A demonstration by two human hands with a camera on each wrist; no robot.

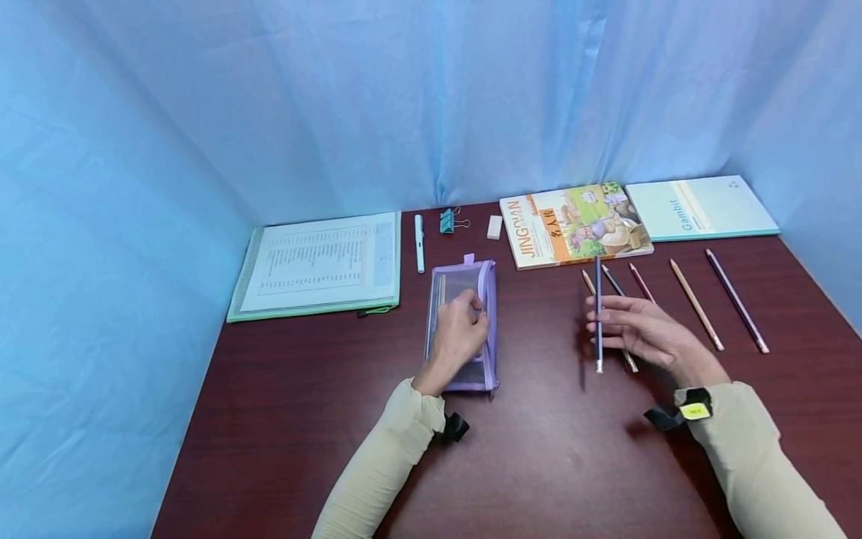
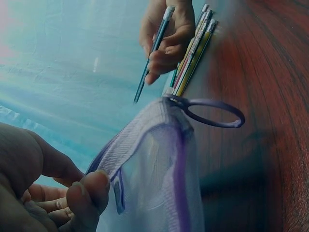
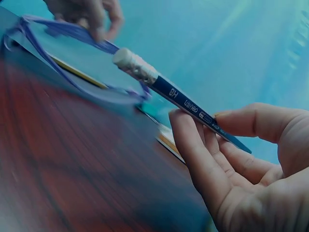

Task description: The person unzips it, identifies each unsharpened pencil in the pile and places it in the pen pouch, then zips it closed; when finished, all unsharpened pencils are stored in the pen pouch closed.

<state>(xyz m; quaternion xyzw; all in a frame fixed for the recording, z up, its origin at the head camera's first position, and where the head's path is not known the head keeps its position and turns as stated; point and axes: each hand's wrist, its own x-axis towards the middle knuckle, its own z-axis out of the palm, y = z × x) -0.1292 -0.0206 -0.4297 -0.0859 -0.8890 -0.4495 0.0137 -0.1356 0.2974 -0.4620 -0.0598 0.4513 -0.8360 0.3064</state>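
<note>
A purple mesh zip pencil case (image 1: 492,322) lies lengthwise in the middle of the table. My left hand (image 1: 459,333) pinches the upper edge of its opening between thumb and finger, lifting it, as the left wrist view shows. Through the opening, a yellow pencil (image 3: 79,72) is visible inside. To the right of the case, my right hand (image 1: 640,333) holds a dark blue pencil (image 3: 169,89) between thumb and fingers, above the table. Its white eraser (image 3: 128,60) end points toward the case's opening in the right wrist view.
Several loose pencils (image 1: 737,301) lie around and beyond the right hand. Along the back are a document folder (image 1: 316,262), a light blue pen (image 1: 420,243), a teal binder clip (image 1: 447,221), a white eraser (image 1: 494,227), an illustrated book (image 1: 579,224) and a Gambit notebook (image 1: 703,206).
</note>
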